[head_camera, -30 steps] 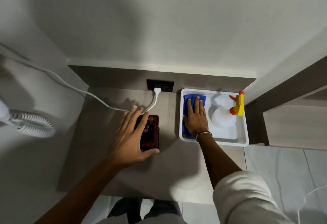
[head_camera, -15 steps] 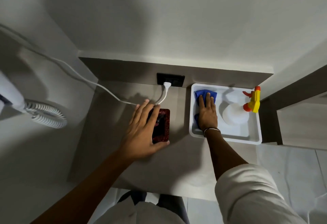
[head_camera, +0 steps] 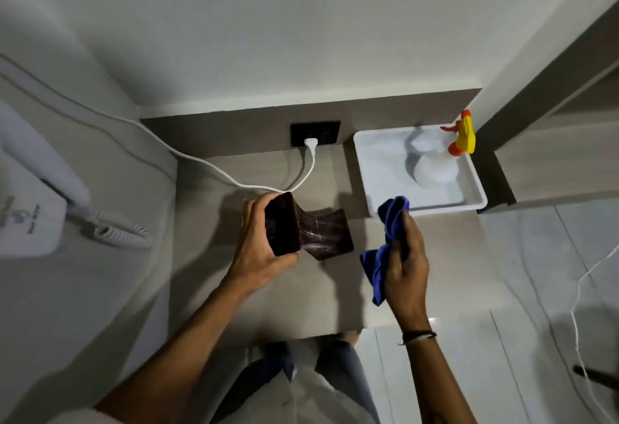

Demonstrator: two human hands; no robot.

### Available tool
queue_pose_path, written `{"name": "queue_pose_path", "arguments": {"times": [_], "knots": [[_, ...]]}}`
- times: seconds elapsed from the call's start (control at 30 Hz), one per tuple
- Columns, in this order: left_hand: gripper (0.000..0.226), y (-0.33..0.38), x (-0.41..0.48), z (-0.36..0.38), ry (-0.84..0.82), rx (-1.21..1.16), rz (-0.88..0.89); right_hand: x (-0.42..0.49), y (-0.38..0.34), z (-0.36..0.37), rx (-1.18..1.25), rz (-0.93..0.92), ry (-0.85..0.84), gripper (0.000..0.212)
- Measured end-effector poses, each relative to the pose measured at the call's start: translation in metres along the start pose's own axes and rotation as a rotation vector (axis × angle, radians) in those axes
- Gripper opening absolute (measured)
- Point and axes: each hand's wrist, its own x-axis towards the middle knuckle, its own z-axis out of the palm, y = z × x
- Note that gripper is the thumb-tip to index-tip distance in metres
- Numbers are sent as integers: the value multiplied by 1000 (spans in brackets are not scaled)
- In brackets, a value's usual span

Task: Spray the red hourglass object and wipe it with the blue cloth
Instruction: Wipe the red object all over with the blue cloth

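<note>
The dark red hourglass object (head_camera: 321, 234) is tipped on its side above the grey counter (head_camera: 261, 296). My left hand (head_camera: 259, 249) grips its left end. My right hand (head_camera: 407, 263) holds the bunched blue cloth (head_camera: 385, 253) just right of the hourglass, not touching it. The white spray bottle (head_camera: 435, 172) with a yellow and orange trigger head stands in the white tray (head_camera: 371, 169) at the back right.
A white plug and cable (head_camera: 310, 149) run from the black wall socket (head_camera: 315, 132) across the counter, just behind the hourglass. A wall-mounted white hair dryer (head_camera: 37, 202) with a coiled cord hangs at the left. The counter's front edge lies near my legs.
My left hand has lifted and tipped the hourglass onto its side. My right hand has taken the blue cloth out of the tray and brought it beside the hourglass.
</note>
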Motion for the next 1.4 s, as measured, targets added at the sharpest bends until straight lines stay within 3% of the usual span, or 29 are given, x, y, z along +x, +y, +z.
{"name": "queue_pose_path", "arguments": {"times": [0.1, 0.23, 0.3, 0.37, 0.47, 0.53, 0.67, 0.77, 0.87, 1.07, 1.13, 1.23, 1.3, 1.4], "knots": [[104, -12, -5, -6, -16, -39, -8, -36, -15, 30, -83, -120, -81, 64], [102, -28, -2, -16, 14, 0, 53, -58, -48, 86, -52, -334, -453, 76], [102, -37, -1, -23, 19, 43, 73, -56, -37, 101, -178, -403, -549, 95], [103, -42, -2, -30, 18, 65, 55, -41, -14, 95, -400, -397, -513, 112], [102, -40, -2, -29, 11, 76, 55, -19, 4, 68, -609, -233, -485, 111], [103, -32, 1, -25, 13, 87, 59, -22, -10, 73, -519, -218, -494, 113], [100, -27, 4, -26, 11, 101, 83, -53, -47, 110, -225, -407, -542, 117], [102, -29, 0, -32, 18, 135, 67, -37, -25, 98, -347, -428, -516, 113], [104, -27, -3, -30, 16, 147, 35, -14, -3, 71, -560, -228, -478, 99], [92, -21, 3, -25, 17, 130, 100, -51, -49, 112, -96, -380, -608, 97], [96, -28, 0, -28, 26, 144, 69, -36, -31, 101, -202, -389, -618, 103], [102, -35, 0, -26, 36, 136, 30, -9, -3, 69, -458, -198, -531, 99], [103, -35, 2, -21, 37, 137, 48, -12, -14, 74, -362, -174, -511, 94], [100, -41, 2, -17, 18, 61, 2, -39, -44, 112, -180, -366, -549, 87]]}}
